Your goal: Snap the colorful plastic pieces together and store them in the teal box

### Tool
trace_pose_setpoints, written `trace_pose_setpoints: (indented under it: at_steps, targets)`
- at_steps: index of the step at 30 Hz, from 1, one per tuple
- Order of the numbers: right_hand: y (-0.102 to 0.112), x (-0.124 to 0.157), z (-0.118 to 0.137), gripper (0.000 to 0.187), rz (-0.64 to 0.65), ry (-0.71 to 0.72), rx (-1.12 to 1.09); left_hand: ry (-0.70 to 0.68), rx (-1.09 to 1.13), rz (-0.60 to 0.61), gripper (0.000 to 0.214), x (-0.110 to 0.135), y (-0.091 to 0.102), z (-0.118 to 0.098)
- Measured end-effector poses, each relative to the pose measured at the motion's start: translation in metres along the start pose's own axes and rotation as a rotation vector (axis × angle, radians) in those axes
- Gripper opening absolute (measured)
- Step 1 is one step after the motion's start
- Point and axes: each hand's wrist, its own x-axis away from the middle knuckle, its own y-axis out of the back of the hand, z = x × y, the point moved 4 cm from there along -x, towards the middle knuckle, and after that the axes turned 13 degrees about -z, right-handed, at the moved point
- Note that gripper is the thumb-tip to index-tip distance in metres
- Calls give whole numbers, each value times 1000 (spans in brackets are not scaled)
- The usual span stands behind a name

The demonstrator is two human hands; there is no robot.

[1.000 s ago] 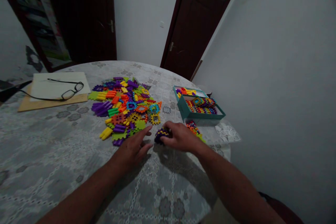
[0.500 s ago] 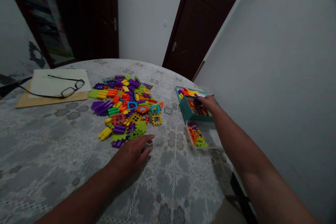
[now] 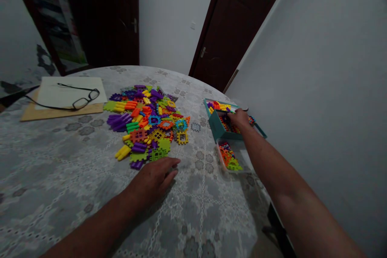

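My left hand (image 3: 160, 172) lies on the tablecloth at the near side of a heap of plastic building blocks (image 3: 139, 135), thumb and forefinger apart, with nothing in it. The heap mixes purple, yellow, orange, green and blue tubes and notched square frames. My right hand (image 3: 240, 119) reaches into a teal box (image 3: 216, 127) that contains many small coloured pieces. Its fingertips are hidden in the dark inside of the box, so what they touch does not show. One pale translucent square piece (image 3: 196, 127) lies alone between heap and box.
A clear plastic tub (image 3: 246, 161) with orange and green pieces stands in front of the teal box. Behind it is a teal lid or tray (image 3: 206, 102) with more blocks. Black glasses (image 3: 81, 102) rest on paper (image 3: 54, 88) over a wooden board (image 3: 30, 115). A wall (image 3: 326, 88) rises at right.
My right hand has shifted slightly left within the teal box. My left hand stays in place by the heap. The whole view has moved a little.
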Motion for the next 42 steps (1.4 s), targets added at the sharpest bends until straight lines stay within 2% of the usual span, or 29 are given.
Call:
trace_pose_setpoints:
  at_steps: [4, 8, 11, 15, 18, 26, 28, 31, 34, 36, 38, 39, 42]
  targets:
    - [6, 3, -3, 56, -53, -44, 9, -5, -9, 14, 32, 0, 0, 0]
    - [19, 9, -8, 51, -62, 4, -15, 2, -18, 27, 33, 0, 1, -1]
    - [26, 19, -11, 39, 24, 99, -47, 2, -5, 30, 32, -1, 2, -4]
    - [23, 34, -6, 25, 252, 260, -139, 0, -2, 34, 32, -2, 3, -6]
    - [18, 38, 0, 29, 348, 320, -184, -7, -20, 38, 33, -2, 4, -6]
    - [12, 33, 4, 43, 279, 314, -157, -37, -37, -5, 30, -3, 5, -9]
    - [12, 34, 4, 43, 272, 315, -150, -62, -29, -75, 30, -5, 12, -14]
    - [15, 35, 6, 42, 253, 312, -141, -50, -38, -305, 29, -12, 36, -20]
    - [31, 43, 10, 43, 171, 279, -120, 88, -134, -575, 28, -18, 71, -16]
    - [52, 58, 18, 42, 23, 281, -154, 204, -196, -725, 27, -20, 94, -7]
    - [76, 88, 34, 38, -117, 350, -293, 264, -255, -821, 29, -22, 111, 5]
    - [86, 108, 45, 36, -132, 418, -388, 275, -290, -836, 31, -23, 116, 12]
    - [96, 183, 86, 31, -22, 646, -617, 326, -382, -802, 38, -24, 116, 36]
